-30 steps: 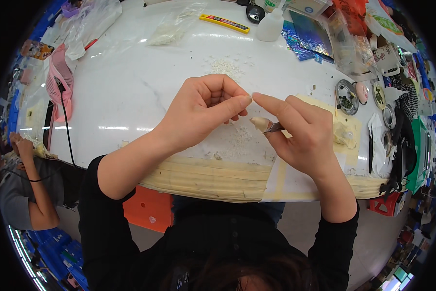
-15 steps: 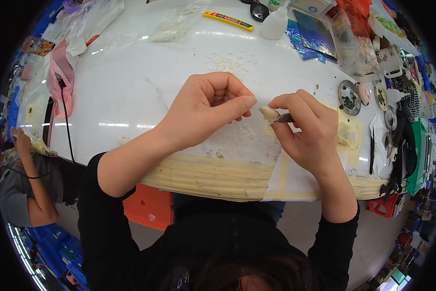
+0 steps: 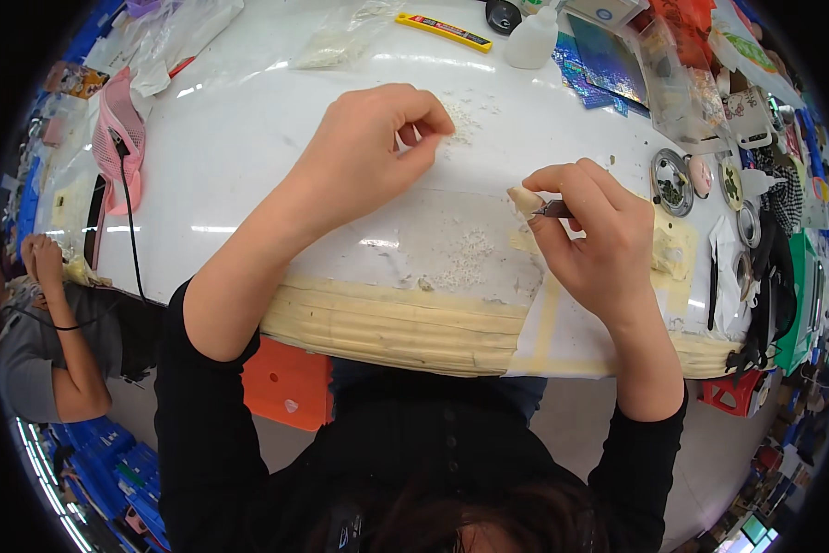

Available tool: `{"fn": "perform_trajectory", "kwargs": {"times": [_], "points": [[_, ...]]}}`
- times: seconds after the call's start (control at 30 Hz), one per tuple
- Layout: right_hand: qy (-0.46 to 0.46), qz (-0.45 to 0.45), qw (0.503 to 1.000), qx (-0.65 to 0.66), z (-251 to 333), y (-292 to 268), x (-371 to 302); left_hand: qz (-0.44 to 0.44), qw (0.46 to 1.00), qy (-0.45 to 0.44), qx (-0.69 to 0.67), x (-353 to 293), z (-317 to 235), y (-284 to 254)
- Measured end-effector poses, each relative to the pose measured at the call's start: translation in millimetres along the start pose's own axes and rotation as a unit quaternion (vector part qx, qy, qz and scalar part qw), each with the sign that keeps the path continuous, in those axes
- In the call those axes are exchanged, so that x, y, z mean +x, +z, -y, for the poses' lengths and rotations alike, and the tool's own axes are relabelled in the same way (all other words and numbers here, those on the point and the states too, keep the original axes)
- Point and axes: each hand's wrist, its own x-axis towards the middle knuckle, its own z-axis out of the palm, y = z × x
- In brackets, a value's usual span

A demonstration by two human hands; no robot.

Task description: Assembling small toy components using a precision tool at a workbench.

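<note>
My left hand (image 3: pixel 368 152) is closed in a pinch beside a scatter of tiny white bits (image 3: pixel 468 120) on the white table. Whatever sits between those fingertips, if anything, is too small to make out. Further right, my right hand (image 3: pixel 599 240) grips a slim dark metal tool (image 3: pixel 554 210) between thumb and fingers. Most of the tool is hidden in the hand. A pale beige cover (image 3: pixel 525 200) shows at the thumb tip. Below and between the hands lies a second patch of white bits (image 3: pixel 465 263).
Layers of beige tape (image 3: pixel 387 327) line the table's front edge. A yellow cutter (image 3: pixel 444 31) and a white squeeze bottle (image 3: pixel 531 41) stand at the back. Round metal dishes (image 3: pixel 670 182) sit at the right, a pink mesh item (image 3: pixel 119 143) at the left. Another person's arm (image 3: pixel 73 341) shows far left.
My left hand has moved away from the right one, up and left, toward the far white bits. The right hand keeps its hold on the slim tool, slightly lower and further right.
</note>
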Motion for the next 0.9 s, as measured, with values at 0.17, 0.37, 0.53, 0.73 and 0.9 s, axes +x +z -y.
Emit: {"fn": "perform_trajectory", "kwargs": {"times": [0.17, 0.37, 0.53, 0.73, 0.9], "points": [[-0.003, -0.009, 1.0, 0.001, -2, 0, -1, 0.198, 0.976, -0.035, -0.087, -6, -17, -2], [-0.002, -0.003, 1.0, -0.004, -1, -1, 0, 0.217, 0.975, -0.016, -0.032, -10, -22, 3], [0.005, -0.001, 1.0, 0.005, -1, 0, 0, 0.195, 0.98, 0.018, 0.02, -14, -21, 7], [0.027, -0.03, 0.995, 0.087, 4, 2, 2, 0.164, 0.909, -0.189, -0.333, -9, -25, 8], [0.025, -0.041, 0.986, 0.162, 10, 2, 4, 0.154, 0.805, -0.253, -0.514, -11, -29, 13]]}}
